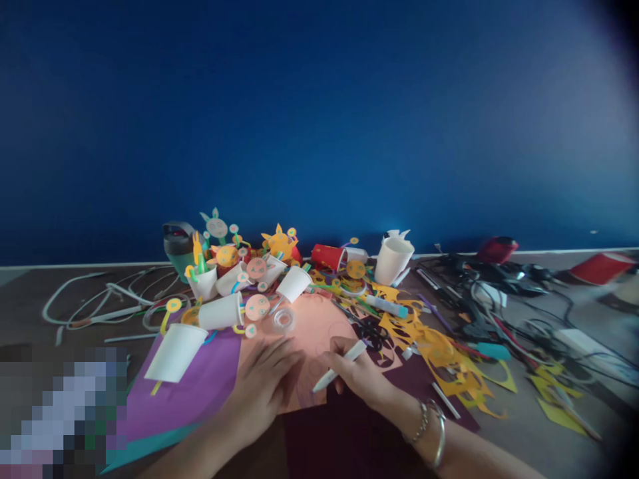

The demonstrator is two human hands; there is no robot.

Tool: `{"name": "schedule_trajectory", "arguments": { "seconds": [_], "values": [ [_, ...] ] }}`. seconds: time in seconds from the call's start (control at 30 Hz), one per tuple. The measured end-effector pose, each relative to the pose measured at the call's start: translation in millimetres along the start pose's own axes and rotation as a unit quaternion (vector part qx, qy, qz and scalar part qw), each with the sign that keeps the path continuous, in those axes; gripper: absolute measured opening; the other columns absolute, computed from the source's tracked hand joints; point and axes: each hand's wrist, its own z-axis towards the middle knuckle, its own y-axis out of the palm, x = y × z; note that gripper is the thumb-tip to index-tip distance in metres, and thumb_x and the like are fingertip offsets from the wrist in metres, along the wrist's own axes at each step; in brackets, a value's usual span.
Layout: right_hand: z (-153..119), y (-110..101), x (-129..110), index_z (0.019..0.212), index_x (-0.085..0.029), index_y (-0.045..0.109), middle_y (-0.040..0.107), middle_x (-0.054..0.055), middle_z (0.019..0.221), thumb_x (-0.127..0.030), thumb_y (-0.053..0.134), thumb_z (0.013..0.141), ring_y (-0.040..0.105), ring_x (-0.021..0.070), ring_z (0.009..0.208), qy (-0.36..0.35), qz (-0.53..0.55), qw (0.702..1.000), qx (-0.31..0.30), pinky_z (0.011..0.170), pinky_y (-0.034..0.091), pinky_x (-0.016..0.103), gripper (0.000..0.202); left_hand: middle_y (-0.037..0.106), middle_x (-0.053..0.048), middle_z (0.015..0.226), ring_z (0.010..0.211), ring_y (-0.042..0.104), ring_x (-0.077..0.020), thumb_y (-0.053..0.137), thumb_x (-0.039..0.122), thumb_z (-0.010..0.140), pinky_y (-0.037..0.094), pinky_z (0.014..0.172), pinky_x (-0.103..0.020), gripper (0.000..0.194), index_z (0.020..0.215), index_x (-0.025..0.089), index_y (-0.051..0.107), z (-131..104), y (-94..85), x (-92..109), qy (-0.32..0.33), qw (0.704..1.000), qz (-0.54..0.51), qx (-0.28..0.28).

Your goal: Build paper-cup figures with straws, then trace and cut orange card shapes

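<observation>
My right hand (352, 372), with two bracelets at the wrist, grips a white marker (327, 379). The marker slants down to the left, its tip at the peach paper (319, 319), where faint outlines show near my fingers. Flat on the left part of that sheet lies my left hand (269, 369), fingers stretched out. Just beyond it sits a clear tape roll (283, 319). Left of it, on purple paper (210, 372), white paper cups (174, 352) lie tipped over, some with round paper faces (257, 307) on stems.
Yellow paper scraps (439, 359) and scissors with black handles (374, 336) lie to the right. Tangled cables (529, 313) spread farther right. A white cup (394, 259) and a bottle (178, 249) stand at the back, before the blue wall (319, 133).
</observation>
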Motion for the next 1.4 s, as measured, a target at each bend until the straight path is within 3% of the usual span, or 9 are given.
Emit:
{"name": "schedule_trajectory", "arguments": {
  "seconds": [0.07, 0.23, 0.47, 0.6, 0.77, 0.93, 1.07, 1.23, 1.4],
  "values": [
    [1, 0, -4, 0.059, -0.020, 0.041, 0.041, -0.011, 0.034, -0.035, 0.056, 0.078, 0.037, 0.0048, 0.030, -0.023, 0.041, 0.999, 0.019, 0.035, 0.025, 0.015, 0.029, 0.044, 0.000, 0.144, 0.134, 0.038, -0.0213, 0.044, 0.006, 0.084, 0.024, 0.113, -0.050, 0.060, 0.137, 0.032, 0.041, -1, 3.0, -4, 0.009, 1.000, 0.007, 0.008],
    [-3, 2, -11, 0.061, -0.021, 0.041, 0.045, -0.011, 0.045, -0.033, 0.067, 0.068, 0.047, 0.0070, 0.043, -0.012, 0.082, 0.997, -0.011, 0.050, 0.046, 0.020, 0.030, 0.046, -0.002, 0.143, 0.133, 0.038, -0.0215, 0.042, 0.011, 0.089, 0.027, 0.112, -0.049, 0.049, 0.135, 0.029, 0.045, 0, 1.0, -2, 0.005, 1.000, 0.008, 0.009],
    [-4, -1, 1, 0.056, -0.020, 0.043, 0.046, -0.008, 0.039, -0.022, 0.056, 0.071, 0.042, 0.0067, 0.035, -0.018, -0.081, 0.996, -0.036, 0.038, 0.027, 0.016, 0.019, 0.048, -0.003, 0.141, 0.133, 0.039, -0.0207, 0.041, 0.019, 0.093, 0.028, 0.112, -0.049, 0.039, 0.129, 0.029, 0.050, 4, -9.8, 10, -0.008, 1.000, -0.014, 0.000],
    [-3, -1, 1, 0.056, -0.020, 0.043, 0.046, -0.008, 0.039, -0.020, 0.054, 0.070, 0.042, 0.0072, 0.035, -0.016, -0.093, 0.995, -0.041, 0.038, 0.027, 0.016, 0.018, 0.047, -0.003, 0.142, 0.134, 0.037, -0.0209, 0.040, 0.018, 0.093, 0.026, 0.113, -0.049, 0.039, 0.129, 0.029, 0.049, 3, -12.1, 12, -0.013, 1.000, -0.026, -0.002],
    [-2, -2, -4, 0.060, -0.021, 0.043, 0.046, -0.008, 0.041, -0.036, 0.059, 0.075, 0.043, 0.0087, 0.039, -0.025, -0.007, 0.999, -0.027, 0.043, 0.033, 0.020, 0.027, 0.052, -0.003, 0.137, 0.130, 0.042, -0.0214, 0.041, 0.012, 0.091, 0.028, 0.111, -0.050, 0.041, 0.127, 0.029, 0.051, 2, -10.2, 12, -0.019, 0.997, -0.067, 0.035],
    [2, -5, -6, 0.060, -0.020, 0.044, 0.037, -0.008, 0.050, -0.045, 0.066, 0.074, 0.031, 0.0074, 0.044, -0.074, 0.074, 0.991, 0.089, 0.043, 0.027, 0.021, 0.036, 0.062, -0.007, 0.117, 0.112, 0.056, -0.0193, 0.042, 0.012, 0.089, 0.046, 0.098, -0.037, 0.032, 0.116, 0.024, 0.056, 8, -13.8, -1, -0.079, 0.974, -0.140, 0.162],
    [2, -12, -5, 0.068, -0.019, 0.056, 0.044, -0.004, 0.057, -0.045, 0.068, 0.074, 0.038, 0.0103, 0.051, -0.108, 0.065, 0.976, 0.177, 0.047, 0.030, 0.023, 0.030, 0.061, -0.009, 0.111, 0.108, 0.058, -0.0213, 0.044, 0.019, 0.090, 0.050, 0.092, -0.038, 0.022, 0.109, 0.022, 0.055, 14, -21.5, -16, -0.117, 0.956, -0.139, 0.230],
    [1, -22, -9, 0.087, -0.019, 0.062, 0.056, 0.002, 0.070, -0.050, 0.059, 0.080, 0.050, 0.0167, 0.060, -0.127, 0.075, 0.952, 0.267, 0.053, 0.039, 0.027, 0.032, 0.064, -0.008, 0.112, 0.107, 0.059, -0.0242, 0.048, 0.020, 0.087, 0.049, 0.092, -0.041, 0.024, 0.109, 0.023, 0.056, 17, -24.6, -19, -0.106, 0.966, -0.080, 0.222],
    [4, -40, -23, 0.075, -0.023, 0.055, 0.049, -0.001, 0.061, -0.051, 0.049, 0.085, 0.047, 0.0162, 0.055, -0.140, 0.063, 0.927, 0.342, 0.052, 0.039, 0.027, 0.030, 0.065, -0.007, 0.115, 0.111, 0.057, -0.0267, 0.054, 0.017, 0.081, 0.045, 0.095, -0.045, 0.031, 0.111, 0.026, 0.060, 19, -29.4, -3, -0.069, 0.985, -0.013, 0.160]
  ]
}}
